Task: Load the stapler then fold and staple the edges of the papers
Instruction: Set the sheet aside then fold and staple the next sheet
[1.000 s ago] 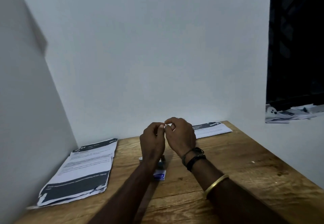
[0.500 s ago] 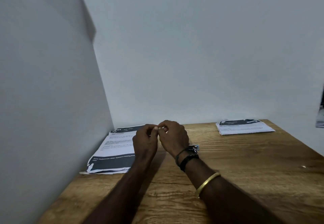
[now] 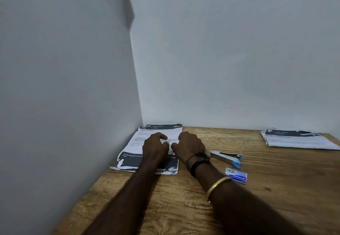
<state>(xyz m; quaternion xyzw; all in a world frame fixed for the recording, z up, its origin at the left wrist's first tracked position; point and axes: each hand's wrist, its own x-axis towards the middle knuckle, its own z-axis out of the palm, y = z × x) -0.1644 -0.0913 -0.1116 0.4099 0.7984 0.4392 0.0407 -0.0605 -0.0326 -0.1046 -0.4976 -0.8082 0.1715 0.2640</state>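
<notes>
Hands (image 3: 173, 147) now down over left paper stack (image 3: 147, 149); stapler (image 3: 227, 157) uncovered.

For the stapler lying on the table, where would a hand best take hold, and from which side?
Probably the stapler at mid-body, grip across its narrow width, coming from above with the right hand. It lies flat on the table, long and slim, sides apparently free, right of that hand.

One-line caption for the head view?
Both hands, left and right, over corner paper stack; stapler lies alongside.

Stapler (image 3: 226, 156) flanks hands; centre tabletop (image 3: 257, 188) open
</notes>
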